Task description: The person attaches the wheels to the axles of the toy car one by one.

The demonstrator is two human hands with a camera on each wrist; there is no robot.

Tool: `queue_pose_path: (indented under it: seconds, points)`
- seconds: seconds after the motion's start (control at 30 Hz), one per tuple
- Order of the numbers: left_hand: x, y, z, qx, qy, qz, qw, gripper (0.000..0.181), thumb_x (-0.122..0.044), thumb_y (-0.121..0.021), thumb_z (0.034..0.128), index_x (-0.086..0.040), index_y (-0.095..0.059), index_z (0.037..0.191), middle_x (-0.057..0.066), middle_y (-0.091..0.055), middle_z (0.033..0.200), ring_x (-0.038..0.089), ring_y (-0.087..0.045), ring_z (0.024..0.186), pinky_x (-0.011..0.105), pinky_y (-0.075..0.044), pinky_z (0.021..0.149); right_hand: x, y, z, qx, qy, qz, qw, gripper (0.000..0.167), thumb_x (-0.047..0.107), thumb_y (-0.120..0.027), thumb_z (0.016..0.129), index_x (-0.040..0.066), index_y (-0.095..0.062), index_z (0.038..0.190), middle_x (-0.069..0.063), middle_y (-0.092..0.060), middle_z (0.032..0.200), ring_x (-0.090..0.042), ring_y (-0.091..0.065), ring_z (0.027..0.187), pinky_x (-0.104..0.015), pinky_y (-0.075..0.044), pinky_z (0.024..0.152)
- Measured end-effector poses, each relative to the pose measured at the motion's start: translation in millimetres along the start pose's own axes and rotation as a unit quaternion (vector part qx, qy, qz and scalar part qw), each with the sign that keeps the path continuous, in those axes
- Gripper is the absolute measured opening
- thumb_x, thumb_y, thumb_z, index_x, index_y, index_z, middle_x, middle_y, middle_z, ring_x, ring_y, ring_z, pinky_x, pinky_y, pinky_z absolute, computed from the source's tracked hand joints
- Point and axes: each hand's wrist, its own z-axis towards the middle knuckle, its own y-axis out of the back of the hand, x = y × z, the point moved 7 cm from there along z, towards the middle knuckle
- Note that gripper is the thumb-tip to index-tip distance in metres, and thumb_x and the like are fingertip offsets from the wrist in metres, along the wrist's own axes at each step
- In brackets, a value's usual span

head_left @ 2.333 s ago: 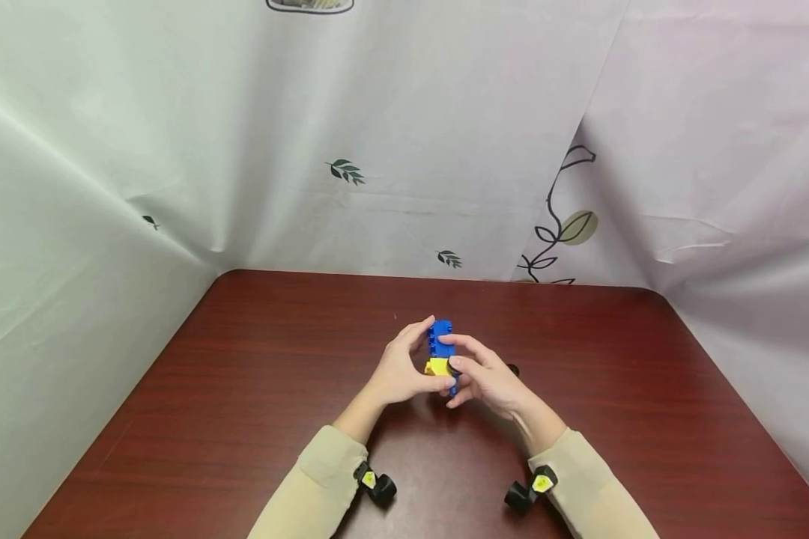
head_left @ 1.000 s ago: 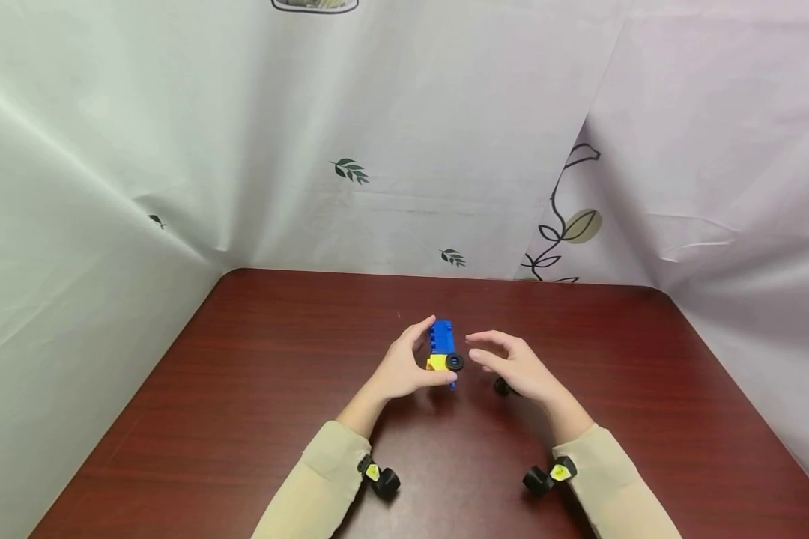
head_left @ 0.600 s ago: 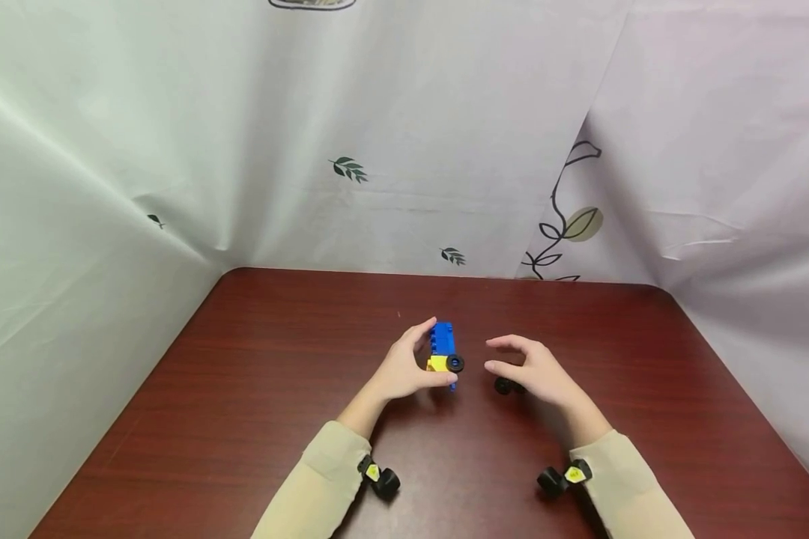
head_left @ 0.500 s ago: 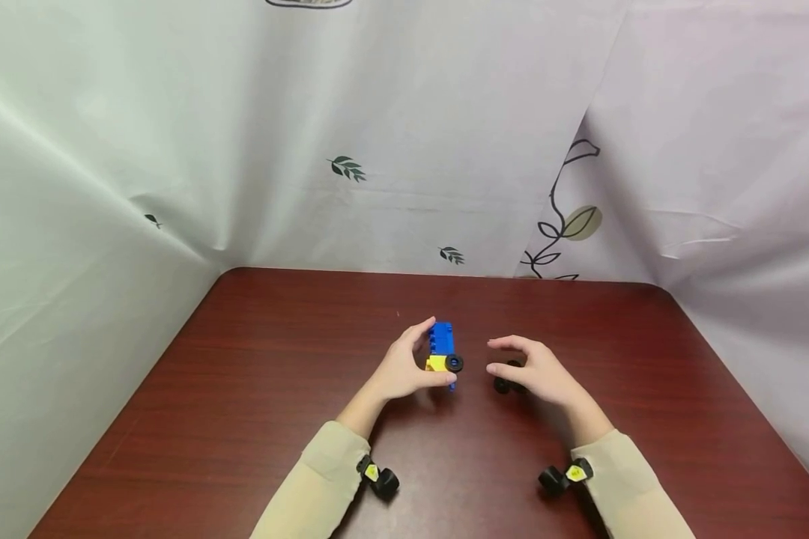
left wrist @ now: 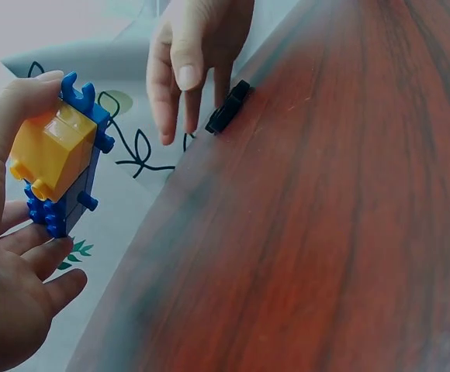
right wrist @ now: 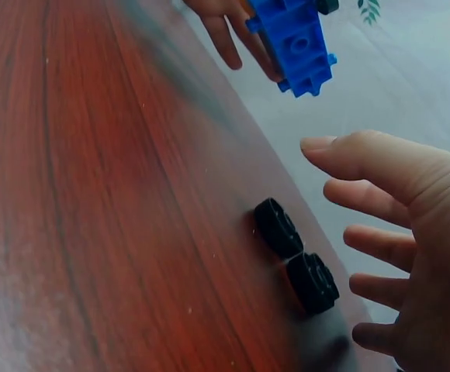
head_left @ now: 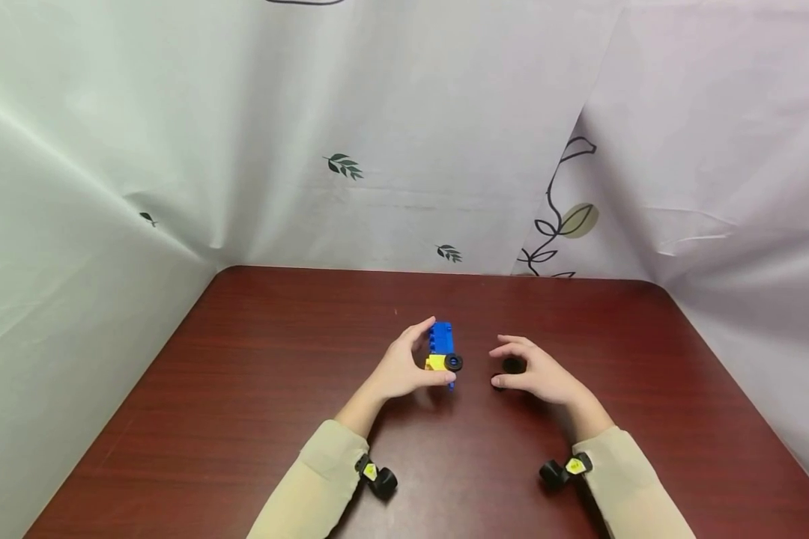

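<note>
My left hand [head_left: 396, 370] holds a small toy car [head_left: 441, 338] of blue and yellow bricks above the table, pinched between thumb and fingers. One black wheel [head_left: 453, 362] sits on the car's side facing right. In the left wrist view, the yellow block [left wrist: 53, 147] is under the thumb, and bare blue axle pegs [left wrist: 88, 201] stick out of the near side. To the right, my right hand [head_left: 544, 376] hovers with parted fingers and nothing gripped. Beside it, loose black wheels [right wrist: 312, 283] lie on the table, partly hidden by that hand in the head view.
The dark red wooden table [head_left: 297, 322] spans the front. White cloth [head_left: 404, 135] with leaf prints hangs behind it and at both sides. Each sleeve carries a black wrist camera, one on the left [head_left: 383, 483] and one on the right [head_left: 554, 474].
My right hand has let go of the car and moved right to the loose wheels, its thumb lowering lately. The car's mounted wheel has come into full sight. My left hand has stayed put.
</note>
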Motion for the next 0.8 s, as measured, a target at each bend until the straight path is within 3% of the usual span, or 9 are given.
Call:
queue_pose_path:
  seconds: [0.43, 0.8]
  points:
    - [-0.3, 0.8, 0.4, 0.002, 0.002, 0.000, 1.0000, 0.097, -0.045, -0.081, 0.0682, -0.023, -0.031, 0.148, 0.005, -0.038, 0.149, 0.025, -0.043, 0.133, 0.045, -0.038, 0.108, -0.4, -4.1, -0.1, 0.018, 0.023, -0.043, 0.9987, 0.037, 0.025, -0.080, 0.073, 0.010, -0.068, 0.104, -0.026, -0.043, 0.138, -0.047, -0.038, 0.128, -0.060, -0.033, 0.101]
    - [2.5, -1.2, -0.4, 0.002, 0.007, 0.009, 0.9999, 0.097, -0.046, -0.081, 0.0682, -0.024, -0.031, 0.148, 0.006, -0.038, 0.148, 0.025, -0.044, 0.132, 0.046, -0.039, 0.107, -0.1, -7.6, -1.5, 0.020, 0.006, -0.077, 0.9968, 0.024, 0.022, -0.077, 0.076, 0.015, -0.067, 0.097, -0.026, -0.042, 0.139, -0.050, -0.033, 0.128, -0.063, -0.031, 0.100]
